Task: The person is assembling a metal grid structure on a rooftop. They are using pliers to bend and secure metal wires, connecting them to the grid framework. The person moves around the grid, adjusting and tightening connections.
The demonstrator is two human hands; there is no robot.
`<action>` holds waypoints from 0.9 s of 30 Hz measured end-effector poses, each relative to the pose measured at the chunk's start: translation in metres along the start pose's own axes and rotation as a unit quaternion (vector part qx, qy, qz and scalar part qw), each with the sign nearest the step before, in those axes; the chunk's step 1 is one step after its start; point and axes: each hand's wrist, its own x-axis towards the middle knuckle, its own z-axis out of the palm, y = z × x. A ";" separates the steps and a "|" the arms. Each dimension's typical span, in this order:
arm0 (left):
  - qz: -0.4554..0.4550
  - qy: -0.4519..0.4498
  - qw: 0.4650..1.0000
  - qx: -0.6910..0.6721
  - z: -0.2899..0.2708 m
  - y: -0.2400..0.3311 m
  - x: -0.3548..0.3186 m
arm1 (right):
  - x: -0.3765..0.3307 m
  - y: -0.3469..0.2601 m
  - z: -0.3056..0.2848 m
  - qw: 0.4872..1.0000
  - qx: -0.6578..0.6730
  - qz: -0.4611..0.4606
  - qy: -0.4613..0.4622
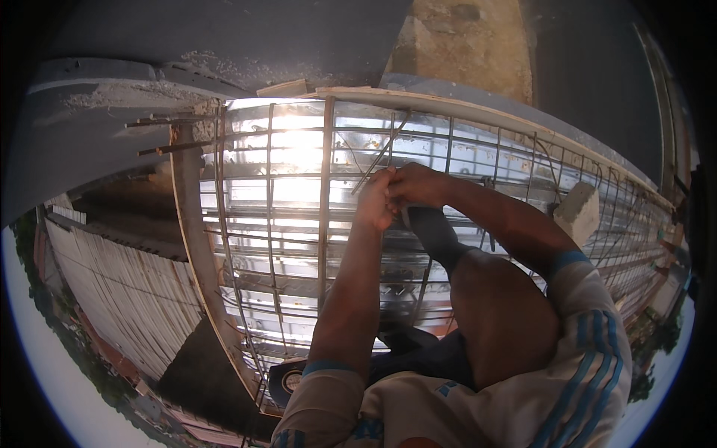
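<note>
My left hand (377, 200) and my right hand (415, 185) meet over a grid of steel reinforcing bars (327, 157). Both are closed, fingertips together at a bar of the grid. Whatever they pinch is too small or hidden to make out. A thin slanted rod (383, 151) runs from beside the left hand up toward the far edge. Under the grid lies shiny metal sheeting (246, 160) that throws back strong glare. My bent leg, with dark footwear (433, 233), rests on the grid just below the right hand.
A pale block (577, 209) sits on the bars to the right. Boards edge the grid on the far side (418, 99) and left (187, 213). Bar ends (160, 149) jut out at the left. Beyond lies a corrugated roof (123, 276), lower down. A grey wall surface (224, 33) stands ahead.
</note>
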 end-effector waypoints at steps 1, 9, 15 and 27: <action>0.011 0.040 0.999 0.015 0.008 -0.002 -0.004 | -0.005 -0.002 0.001 0.998 -0.064 0.001 0.028; 0.025 0.002 0.997 -0.076 -0.002 -0.016 0.000 | -0.016 0.018 -0.026 0.941 -0.275 -0.195 -0.031; 0.061 -0.008 0.998 0.009 0.015 -0.010 -0.010 | -0.020 -0.001 -0.015 0.997 -0.018 -0.037 0.059; 0.034 0.107 0.994 0.018 0.004 -0.002 -0.035 | -0.088 0.027 -0.066 0.834 -0.295 -0.108 0.454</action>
